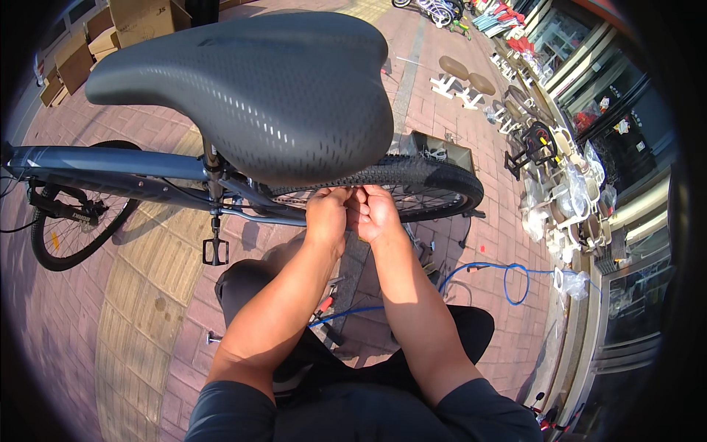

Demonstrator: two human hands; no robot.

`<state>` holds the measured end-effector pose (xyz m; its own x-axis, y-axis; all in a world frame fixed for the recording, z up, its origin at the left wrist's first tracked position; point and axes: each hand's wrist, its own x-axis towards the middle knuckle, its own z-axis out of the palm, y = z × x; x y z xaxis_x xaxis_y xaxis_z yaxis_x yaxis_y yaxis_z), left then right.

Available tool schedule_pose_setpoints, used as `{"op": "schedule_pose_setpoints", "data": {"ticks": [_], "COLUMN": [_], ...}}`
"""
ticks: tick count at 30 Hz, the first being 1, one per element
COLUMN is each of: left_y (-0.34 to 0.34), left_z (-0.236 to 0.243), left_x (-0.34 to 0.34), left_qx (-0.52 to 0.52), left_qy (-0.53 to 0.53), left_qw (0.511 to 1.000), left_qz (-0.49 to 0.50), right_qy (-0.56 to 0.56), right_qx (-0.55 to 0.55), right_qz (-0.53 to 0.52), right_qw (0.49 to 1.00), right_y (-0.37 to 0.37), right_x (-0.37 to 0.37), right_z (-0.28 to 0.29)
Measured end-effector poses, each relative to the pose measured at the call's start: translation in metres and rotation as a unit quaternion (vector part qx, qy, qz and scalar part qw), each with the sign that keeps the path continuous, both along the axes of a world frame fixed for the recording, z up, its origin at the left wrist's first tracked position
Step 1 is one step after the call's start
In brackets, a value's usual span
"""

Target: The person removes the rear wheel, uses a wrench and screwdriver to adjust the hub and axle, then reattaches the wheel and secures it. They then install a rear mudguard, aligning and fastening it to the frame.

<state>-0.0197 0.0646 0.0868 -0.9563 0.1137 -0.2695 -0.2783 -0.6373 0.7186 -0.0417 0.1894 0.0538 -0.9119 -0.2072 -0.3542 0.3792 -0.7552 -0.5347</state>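
A bicycle with a blue frame (110,163) stands across in front of me, its black saddle (258,96) filling the upper part of the view. Both my hands are close together at the near side of the rear wheel (442,184), just below the tyre's upper edge. My left hand (326,215) has its fingers curled and pinched toward the wheel. Beside it, my right hand (373,214) is closed too, its fingertips meeting the left ones. Whatever sits between the fingertips is too small or hidden to make out.
A black pedal (215,251) juts out left of my knee. On the brick paving lie a blue hose (508,269) and a red-handled tool (325,304). Cardboard boxes (143,22) stand far left. White-framed parts with brown pads (464,74) and plastic-wrapped items line the shopfront at right.
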Motion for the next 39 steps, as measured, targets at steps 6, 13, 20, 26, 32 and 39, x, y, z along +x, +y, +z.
{"op": "schedule_pose_setpoints", "data": {"ticks": [6, 13, 20, 26, 32, 39], "left_y": [0.002, 0.004, 0.004, 0.002, 0.003, 0.002], "left_z": [-0.002, -0.004, -0.003, -0.003, -0.005, -0.002], "left_x": [0.001, -0.001, 0.000, 0.001, 0.000, 0.001], "left_qx": [0.016, 0.007, 0.001, 0.017, 0.031, 0.031], "left_qy": [-0.033, -0.018, -0.021, -0.038, -0.026, -0.023], "left_qw": [0.999, 0.999, 0.999, 0.999, 0.999, 0.999], "left_qz": [0.018, 0.031, 0.031, 0.017, 0.019, 0.005], "right_qy": [-0.008, 0.040, 0.055, 0.059, 0.082, 0.090], "right_qx": [-0.030, -0.091, -0.110, -0.143, -0.141, -0.119], "right_qz": [-0.001, -0.079, -0.070, 0.008, -0.050, -0.049], "right_qw": [1.000, 0.992, 0.990, 0.988, 0.985, 0.988], "right_y": [0.002, -0.001, -0.005, 0.006, 0.003, 0.001], "right_x": [0.001, 0.000, 0.006, 0.003, 0.003, 0.007], "right_z": [0.001, -0.016, -0.017, -0.023, -0.030, -0.022]}}
